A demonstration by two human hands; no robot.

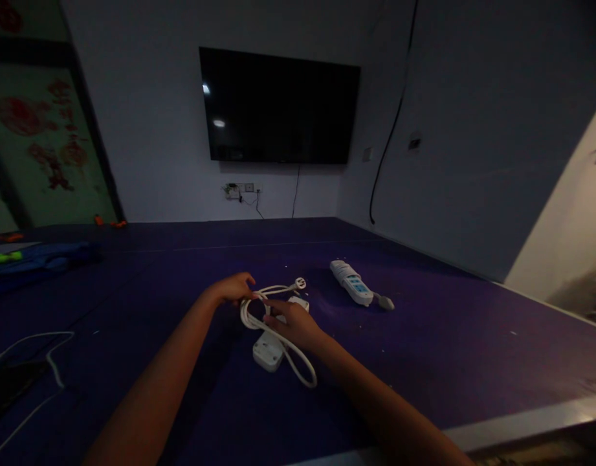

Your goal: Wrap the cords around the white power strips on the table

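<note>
A white power strip [267, 351] lies on the purple tabletop in front of me, partly covered by my right hand and its cord. The white cord [252, 321] is gathered in loops above the strip, and one loose bend hangs toward me. Its plug [300, 283] points away to the right. My left hand [233, 288] pinches the loops at their far left side. My right hand [295, 322] has its fingers closed around the right side of the same coil, over the strip.
Right of my hands lies a second white power strip [358, 289], its cord wound around one end. A white cable [55, 362] and a dark flat object [16, 385] are at the left. Folded blue cloth [55, 257] sits farther back. A television [281, 107] hangs on the wall.
</note>
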